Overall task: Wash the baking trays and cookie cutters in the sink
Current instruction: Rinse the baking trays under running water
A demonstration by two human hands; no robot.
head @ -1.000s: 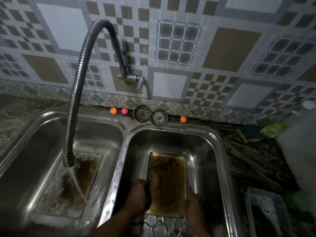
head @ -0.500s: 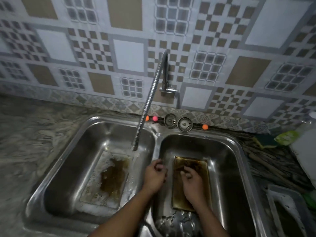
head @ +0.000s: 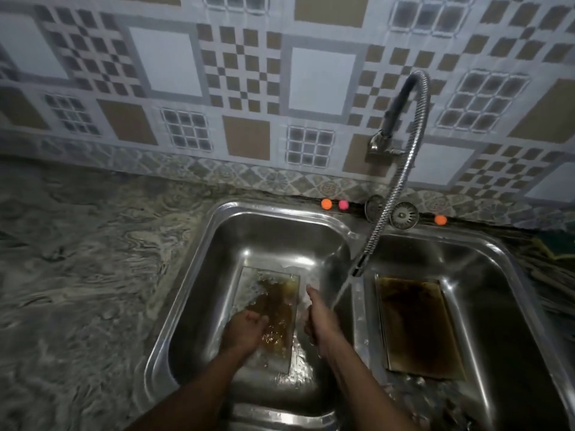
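Note:
A double steel sink [head: 357, 234] holds two baking trays. The left tray [head: 273, 309], full of brown foamy water, lies flat in the left basin. My left hand [head: 244, 332] sits at that tray's left edge with its fingers curled over the rim. At the tray's right edge is my right hand [head: 322, 323], thumb pointing away from me and fingers hidden. The right tray [head: 417, 328] lies in the right basin with a dark brown bottom. Blurred shiny cookie cutters [head: 426, 393] lie in front of it.
The flexible faucet hose [head: 401, 169] hangs over the divider, and water [head: 340, 293] runs into the left basin beside my right hand. Two strainers [head: 404, 215] and three small balls [head: 326, 204] line the back rim. Marbled counter [head: 77, 275] spreads to the left.
Both hands left the right tray and crossed into the left basin, to the left tray's two sides. My view swung left; the faucet stream now falls by my right hand.

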